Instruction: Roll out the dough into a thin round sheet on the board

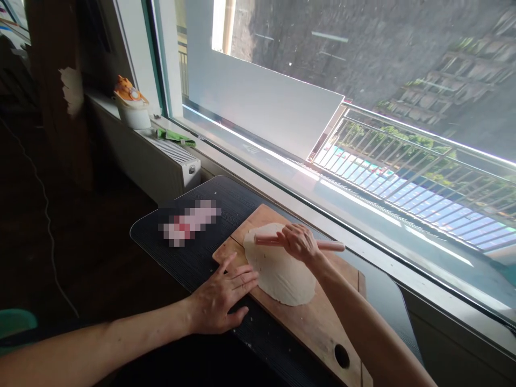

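A flat, roughly oval sheet of dough [284,277] lies on a wooden cutting board [300,321] with a round hole near its front end. My right hand [299,242] is wrapped around the middle of a rolling pin [331,245], which lies across the far part of the dough. At the board's left edge, my left hand [223,294] is open, palm down with fingers spread. Its fingertips reach the near left rim of the dough; whether they press on it I cannot tell.
The board rests on a dark table [189,263] beside a large window. A pixelated pink and white item [191,221] lies at the table's left. Beyond stand a radiator [169,156], a green cloth [176,137] and a white container [135,114] with something orange on top.
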A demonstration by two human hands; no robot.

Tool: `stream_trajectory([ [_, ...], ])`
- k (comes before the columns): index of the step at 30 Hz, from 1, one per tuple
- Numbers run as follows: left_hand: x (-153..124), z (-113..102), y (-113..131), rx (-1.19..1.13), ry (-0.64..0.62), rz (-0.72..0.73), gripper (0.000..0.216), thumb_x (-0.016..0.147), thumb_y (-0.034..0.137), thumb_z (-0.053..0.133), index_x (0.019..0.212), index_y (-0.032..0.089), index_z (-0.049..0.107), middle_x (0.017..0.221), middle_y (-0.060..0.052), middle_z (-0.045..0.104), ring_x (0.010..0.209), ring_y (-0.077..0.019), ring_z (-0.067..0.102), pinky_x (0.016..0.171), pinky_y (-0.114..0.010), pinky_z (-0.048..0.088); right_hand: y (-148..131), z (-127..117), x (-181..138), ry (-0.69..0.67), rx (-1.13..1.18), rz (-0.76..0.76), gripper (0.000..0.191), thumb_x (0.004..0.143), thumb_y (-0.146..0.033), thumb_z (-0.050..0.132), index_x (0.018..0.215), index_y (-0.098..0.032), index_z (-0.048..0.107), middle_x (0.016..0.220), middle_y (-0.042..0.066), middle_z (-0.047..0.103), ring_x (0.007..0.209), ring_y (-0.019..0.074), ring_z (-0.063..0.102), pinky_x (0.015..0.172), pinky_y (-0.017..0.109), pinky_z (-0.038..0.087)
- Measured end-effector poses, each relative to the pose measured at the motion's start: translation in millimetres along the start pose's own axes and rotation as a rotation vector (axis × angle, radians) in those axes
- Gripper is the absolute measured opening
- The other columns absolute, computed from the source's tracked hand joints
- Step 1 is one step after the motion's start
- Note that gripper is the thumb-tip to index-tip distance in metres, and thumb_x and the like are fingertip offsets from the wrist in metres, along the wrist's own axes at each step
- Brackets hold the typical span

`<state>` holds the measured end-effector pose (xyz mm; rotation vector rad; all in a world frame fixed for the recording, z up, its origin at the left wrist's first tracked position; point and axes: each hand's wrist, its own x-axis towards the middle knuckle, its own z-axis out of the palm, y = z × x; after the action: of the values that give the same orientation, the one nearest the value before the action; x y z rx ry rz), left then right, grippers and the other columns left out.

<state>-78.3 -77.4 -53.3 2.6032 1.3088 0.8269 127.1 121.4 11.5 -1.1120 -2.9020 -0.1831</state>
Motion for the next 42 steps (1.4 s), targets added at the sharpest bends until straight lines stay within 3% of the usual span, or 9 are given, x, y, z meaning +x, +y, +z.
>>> stream_trajectory([
  [5, 5, -1, 8, 0.004, 0.089, -0.034, 0.047, 0.089, 0.023, 0.052, 0.135, 0.017, 0.054, 0.137, -0.009, 0.064, 0.136, -0.0245, 0.050, 0.125, -0.054, 0.007, -24, 10, 1, 0.098, 0.210, 0.259, 0.038, 0.103, -0.032, 0.030, 0.092, -0.022, 0.065, 0.105, 0.008, 0.068, 0.099, 0.0210, 0.058, 0.091, 0.032, 0.039],
  [9, 67, -10, -5, 0.079, 0.267, -0.282, 0.036, 0.096, 0.022, 0.041, 0.126, 0.019, 0.061, 0.136, -0.010, 0.063, 0.138, -0.0249, 0.046, 0.124, -0.054, 0.014, -26, 18, 19, 0.184, 0.394, 0.590, 0.038, 0.096, -0.024, 0.031, 0.122, -0.022, 0.059, 0.126, 0.008, 0.063, 0.117, 0.0232, 0.054, 0.098, 0.035, 0.042],
  [12, 126, -4, -26, 0.161, 0.261, -0.518, 0.045, 0.098, 0.021, 0.033, 0.138, 0.014, 0.052, 0.148, -0.015, 0.053, 0.143, -0.0280, 0.040, 0.121, -0.058, 0.019, -4, 20, 19, 0.191, 0.406, 0.525, 0.050, 0.090, -0.015, 0.031, 0.135, -0.018, 0.052, 0.136, 0.011, 0.059, 0.124, 0.0229, 0.052, 0.102, 0.037, 0.041],
  [15, 155, 12, -34, 0.203, 0.084, -0.573, 0.053, 0.100, 0.028, 0.034, 0.149, 0.009, 0.041, 0.155, -0.017, 0.043, 0.148, -0.0307, 0.032, 0.122, -0.058, 0.018, 18, 20, 1, 0.200, 0.261, 0.486, 0.047, 0.093, -0.021, 0.035, 0.136, -0.014, 0.052, 0.139, 0.014, 0.056, 0.127, 0.0268, 0.049, 0.109, 0.041, 0.034],
  [20, 158, 26, -35, 0.234, -0.038, -0.564, 0.058, 0.100, 0.037, 0.033, 0.153, 0.013, 0.037, 0.159, -0.016, 0.037, 0.151, -0.0319, 0.025, 0.122, -0.063, 0.011, 26, 26, -11, 0.141, 0.192, 0.578, 0.046, 0.098, -0.035, 0.038, 0.139, -0.020, 0.051, 0.142, 0.012, 0.055, 0.131, 0.0274, 0.045, 0.110, 0.042, 0.033],
  [26, 190, 13, -67, 0.200, -0.211, -0.748, 0.060, 0.101, 0.037, 0.023, 0.156, 0.012, 0.030, 0.164, -0.014, 0.027, 0.153, -0.0291, 0.018, 0.122, -0.061, 0.014, 30, 13, 35, 0.032, 0.231, 0.667, 0.052, 0.101, -0.041, 0.034, 0.145, -0.016, 0.046, 0.143, 0.015, 0.054, 0.135, 0.0286, 0.044, 0.111, 0.044, 0.031],
  [31, 173, 23, -55, 0.241, -0.141, -0.656, 0.059, 0.100, 0.037, 0.027, 0.154, 0.013, 0.034, 0.161, -0.014, 0.034, 0.152, -0.0297, 0.023, 0.121, -0.063, 0.015, 27, 11, 19, -0.093, 0.236, 0.645, 0.048, 0.100, -0.041, 0.036, 0.140, -0.019, 0.052, 0.142, 0.014, 0.055, 0.135, 0.0285, 0.044, 0.109, 0.045, 0.033],
  [35, 165, 30, -49, 0.274, -0.077, -0.601, 0.057, 0.100, 0.038, 0.031, 0.152, 0.017, 0.039, 0.159, -0.014, 0.037, 0.151, -0.0297, 0.024, 0.121, -0.063, 0.015, 28, 21, 9, -0.080, 0.219, 0.604, 0.044, 0.100, -0.039, 0.034, 0.132, -0.021, 0.058, 0.139, 0.012, 0.058, 0.134, 0.0277, 0.045, 0.110, 0.047, 0.031],
  [42, 198, 15, -85, 0.196, -0.167, -0.811, 0.058, 0.101, 0.038, 0.021, 0.154, 0.018, 0.033, 0.162, -0.013, 0.033, 0.151, -0.0301, 0.025, 0.119, -0.065, 0.017, 38, 18, 53, 0.083, 0.183, 0.680, 0.043, 0.100, -0.032, 0.033, 0.130, -0.014, 0.058, 0.137, 0.018, 0.058, 0.131, 0.0300, 0.046, 0.109, 0.045, 0.032],
])
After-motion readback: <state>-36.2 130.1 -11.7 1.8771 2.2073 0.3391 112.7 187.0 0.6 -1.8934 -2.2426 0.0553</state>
